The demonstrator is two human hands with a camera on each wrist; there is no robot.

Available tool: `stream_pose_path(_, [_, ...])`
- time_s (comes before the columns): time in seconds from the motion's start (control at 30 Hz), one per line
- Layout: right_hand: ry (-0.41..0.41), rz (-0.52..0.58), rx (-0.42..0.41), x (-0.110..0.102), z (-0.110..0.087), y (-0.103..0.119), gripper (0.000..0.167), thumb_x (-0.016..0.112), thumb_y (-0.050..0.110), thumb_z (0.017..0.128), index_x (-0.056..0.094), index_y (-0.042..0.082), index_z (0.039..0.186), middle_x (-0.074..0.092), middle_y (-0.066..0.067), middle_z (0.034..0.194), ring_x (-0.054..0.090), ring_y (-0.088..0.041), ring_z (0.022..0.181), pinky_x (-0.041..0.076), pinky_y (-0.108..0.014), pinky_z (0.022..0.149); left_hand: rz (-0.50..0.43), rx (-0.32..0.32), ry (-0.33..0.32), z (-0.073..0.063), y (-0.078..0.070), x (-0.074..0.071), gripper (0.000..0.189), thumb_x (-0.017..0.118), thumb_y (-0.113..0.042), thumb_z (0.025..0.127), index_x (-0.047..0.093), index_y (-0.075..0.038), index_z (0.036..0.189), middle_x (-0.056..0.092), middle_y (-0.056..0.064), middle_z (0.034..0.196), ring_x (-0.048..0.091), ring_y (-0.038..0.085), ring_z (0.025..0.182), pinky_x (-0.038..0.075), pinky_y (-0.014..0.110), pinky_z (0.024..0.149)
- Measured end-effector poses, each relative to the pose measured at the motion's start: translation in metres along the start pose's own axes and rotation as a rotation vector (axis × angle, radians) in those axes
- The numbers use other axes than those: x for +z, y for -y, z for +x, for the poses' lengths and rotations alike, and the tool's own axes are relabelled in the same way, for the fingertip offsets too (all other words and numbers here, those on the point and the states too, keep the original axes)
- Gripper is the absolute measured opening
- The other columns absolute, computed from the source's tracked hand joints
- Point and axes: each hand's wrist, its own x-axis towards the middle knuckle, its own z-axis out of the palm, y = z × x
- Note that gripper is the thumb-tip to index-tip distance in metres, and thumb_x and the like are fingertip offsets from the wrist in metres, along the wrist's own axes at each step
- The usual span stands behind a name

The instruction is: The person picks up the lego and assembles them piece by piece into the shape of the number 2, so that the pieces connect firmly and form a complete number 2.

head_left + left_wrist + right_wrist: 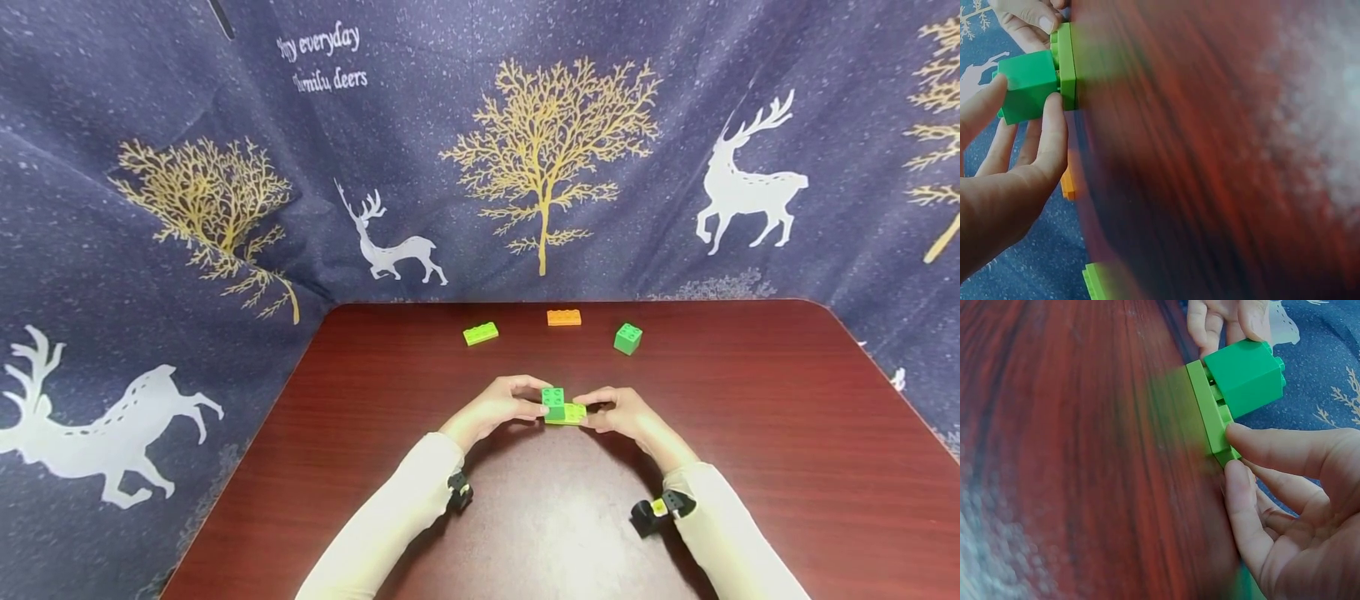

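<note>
Near the middle of the table, my left hand (504, 406) pinches a green toy building block (552, 402) between thumb and fingers. The block stands over the left end of a lime flat building brick (575, 414). Studs show in a narrow gap between the two in the right wrist view, where the green block (1244, 378) sits slightly tilted to the lime brick (1205, 412); whether they are locked together I cannot tell. My right hand (624, 413) pinches the lime brick's right end with thumb and fingers. The lime brick lies low, at the tabletop.
Toward the table's far edge lie another lime flat brick (481, 333), an orange flat brick (564, 317) and a second green block (627, 339). A dark blue cloth (600, 233) with deer and trees hangs behind the reddish-brown table (360, 433).
</note>
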Motion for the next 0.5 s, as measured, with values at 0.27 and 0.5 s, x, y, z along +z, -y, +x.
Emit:
stream_pose_path(0.27, [-0.002,0.002,0.000,-0.0003,0.0009,0.0009,0.041,0.073,-0.001,0.078,0.064,-0.006,0.118,0.056,-0.022,0.112,0.061,-0.014,0.076,0.055,-0.030,0.070,0.011,-0.005,0.000,0.0014,-0.0017,0.0008,0.037,0.072,0.001,0.082,0.066,-0.003,0.119,0.067,0.014,0.110,0.066,0.018,0.083,0.056,0.039,0.078])
stream_pose_path(0.5, [-0.001,0.002,-0.004,-0.0006,-0.0004,0.0012,0.040,0.073,-0.002,0.078,0.064,-0.007,0.117,0.057,-0.022,0.110,0.061,-0.014,0.075,0.055,-0.030,0.070,0.027,-0.015,-0.006,0.0010,-0.0040,0.0014,0.039,0.072,0.000,0.082,0.065,-0.003,0.120,0.066,0.014,0.112,0.066,0.017,0.082,0.056,0.039,0.079])
